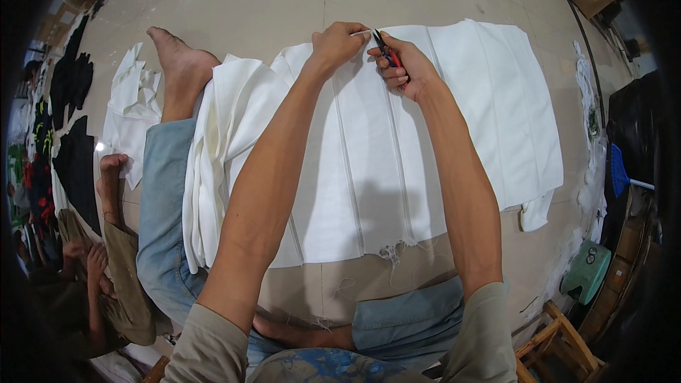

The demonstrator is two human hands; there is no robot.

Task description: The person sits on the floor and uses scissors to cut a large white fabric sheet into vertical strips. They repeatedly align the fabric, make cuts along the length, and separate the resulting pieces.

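Observation:
A long spread of white fabric (319, 177) with several lengthwise seams lies on the floor before me, its left part gathered in folds. At its far edge my left hand (340, 42) pinches the fabric's edge between thumb and fingers. Just to the right, my right hand (410, 67) is wrapped round small thread snips (391, 54) with red-and-black handles. Their dark blades point up and left, close beside my left fingertips. Whether the blades touch a thread is too small to tell. Loose threads (391, 252) hang in a tangle at the near edge of the fabric.
My outstretched leg (167, 191) borders the fabric on the left. Beyond it lie white scraps (131, 110), black cloth (76, 163) and another seated person (106, 276). To the right are a green plastic stool (586, 272), a wooden stool (557, 347) and a blue dustpan (618, 170).

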